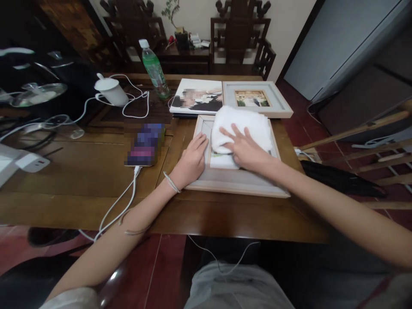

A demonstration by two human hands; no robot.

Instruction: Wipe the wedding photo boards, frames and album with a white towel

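Observation:
A light wooden picture frame [238,183] lies flat near the table's front edge, with a pale mat and a partly covered picture inside. My left hand [191,161] grips its left side, fingers together over the rim; the thumb is hidden. On top of the frame's middle rests a folded white cloth [247,124], hiding most of the picture. With fingers spread, my right hand [243,148] presses down on the cloth's front part. Behind this frame lie a white-edged photo panel [196,96] and another framed picture [281,103], side by side.
On the wooden table [80,197], a phone [144,145] lies left of the frame with a white cable attached. Farther back stand a green bottle [155,71] and a lidded white cup [111,91]. A power strip [32,162] and clear cup [69,126] are at left.

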